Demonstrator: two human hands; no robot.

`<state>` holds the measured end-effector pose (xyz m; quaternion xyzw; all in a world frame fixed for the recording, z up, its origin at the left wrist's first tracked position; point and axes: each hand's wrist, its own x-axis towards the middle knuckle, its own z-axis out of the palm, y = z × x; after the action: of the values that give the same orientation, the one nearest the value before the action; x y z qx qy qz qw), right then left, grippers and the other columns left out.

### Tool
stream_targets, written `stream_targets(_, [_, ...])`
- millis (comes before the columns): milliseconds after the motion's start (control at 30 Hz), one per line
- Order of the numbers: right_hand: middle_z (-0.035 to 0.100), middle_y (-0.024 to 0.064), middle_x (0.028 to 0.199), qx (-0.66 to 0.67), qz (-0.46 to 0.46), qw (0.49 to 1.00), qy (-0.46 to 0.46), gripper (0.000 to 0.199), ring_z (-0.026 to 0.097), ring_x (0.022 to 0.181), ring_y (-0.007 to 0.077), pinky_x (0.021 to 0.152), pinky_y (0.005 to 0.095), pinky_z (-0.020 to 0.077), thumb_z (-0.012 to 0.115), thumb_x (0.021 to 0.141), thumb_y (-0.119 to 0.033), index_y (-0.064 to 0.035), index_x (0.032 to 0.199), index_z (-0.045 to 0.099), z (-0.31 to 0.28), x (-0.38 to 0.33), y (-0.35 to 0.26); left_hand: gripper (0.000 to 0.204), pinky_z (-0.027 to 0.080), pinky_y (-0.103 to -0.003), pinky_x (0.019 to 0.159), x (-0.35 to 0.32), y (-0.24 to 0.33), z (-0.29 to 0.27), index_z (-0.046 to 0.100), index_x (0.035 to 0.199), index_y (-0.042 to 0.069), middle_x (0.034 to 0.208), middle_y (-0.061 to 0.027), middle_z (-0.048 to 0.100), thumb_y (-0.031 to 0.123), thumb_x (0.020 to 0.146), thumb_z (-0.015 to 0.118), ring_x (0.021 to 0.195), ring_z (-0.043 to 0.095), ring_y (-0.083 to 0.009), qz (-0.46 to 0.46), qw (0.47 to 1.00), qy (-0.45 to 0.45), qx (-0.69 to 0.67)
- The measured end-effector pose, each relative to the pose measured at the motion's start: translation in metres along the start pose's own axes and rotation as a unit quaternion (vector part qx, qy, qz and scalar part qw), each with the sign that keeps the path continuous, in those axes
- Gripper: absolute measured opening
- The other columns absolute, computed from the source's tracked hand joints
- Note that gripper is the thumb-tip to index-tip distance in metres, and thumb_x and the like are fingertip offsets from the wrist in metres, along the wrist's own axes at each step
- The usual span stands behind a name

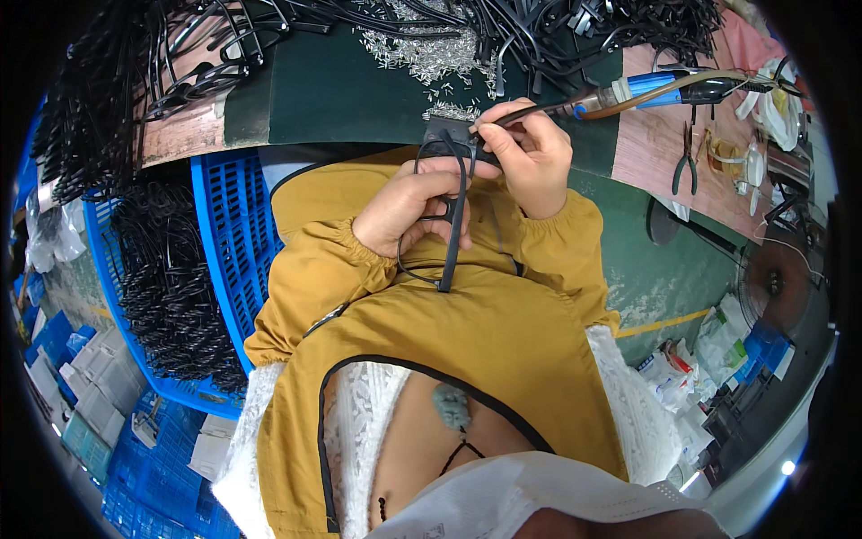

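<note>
Fingers of the right hand [530, 153] pinch a blue-handled soldering tool [628, 92] at upper centre, its tip on the black eyeglass frame [449, 211] gripped by the left hand [409, 207] just below, against the green-topped workbench [332, 90].

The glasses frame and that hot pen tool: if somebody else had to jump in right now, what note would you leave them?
Left hand: grips a black glasses frame, one temple arm hanging down toward the lap.
Right hand: holds a soldering iron like a pen, its tip at the top corner of the frame, by the hinge.
Around: small metal pins scattered on the dark green mat, black frame parts piled along the bench's far edge, more filling the blue crate at the left, pliers on the right.
Done: cannot tell for this frame.
Left: apparently the hinge spot being worked, then the many loose parts.
</note>
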<state>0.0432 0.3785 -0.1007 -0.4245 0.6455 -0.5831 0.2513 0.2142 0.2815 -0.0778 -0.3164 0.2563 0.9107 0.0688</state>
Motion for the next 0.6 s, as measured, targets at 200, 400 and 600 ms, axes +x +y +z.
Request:
stream_targets(200, [0.068, 0.0102, 0.088, -0.091, -0.054, 0.993, -0.047, 0.01, 0.064, 0.07, 0.0137, 0.063, 0.0252, 0.0513, 0.073, 0.085, 0.004, 0.0071, 0.094, 0.069, -0.004, 0.012, -0.007, 0.037, 0.059, -0.03, 0.056, 0.001, 0.0, 0.005, 0.065, 0.126, -0.004, 0.073, -0.0111, 0.068, 0.012, 0.1, 0.045, 0.063, 0.072, -0.0229, 0.009, 1.0, -0.007, 0.02])
stream_targets(400, [0.069, 0.0118, 0.092, -0.208, -0.205, 0.955, -0.041, 0.009, 0.067, 0.074, 0.0189, 0.064, 0.0267, 0.0536, 0.072, 0.087, 0.001, 0.004, 0.095, 0.071, 0.001, 0.006, -0.005, 0.04, 0.057, -0.035, 0.059, -0.002, 0.002, -0.001, 0.064, 0.128, -0.004, 0.066, -0.0117, 0.063, 0.017, 0.096, 0.049, 0.058, 0.066, -0.0234, 0.0, 1.0, -0.007, -0.011])
stream_targets(600, [0.07, 0.0114, 0.099, -0.041, -0.28, 0.938, 0.202, 0.019, 0.064, 0.088, 0.0209, 0.077, 0.0313, 0.0536, 0.057, 0.102, -0.005, 0.0071, 0.109, 0.069, -0.047, -0.003, -0.034, 0.059, 0.058, -0.03, 0.064, -0.012, 0.022, -0.002, 0.041, 0.153, -0.001, 0.09, -0.0143, 0.069, 0.025, 0.102, 0.052, 0.065, 0.069, -0.0217, 0.189, 0.979, 0.056, 0.057])
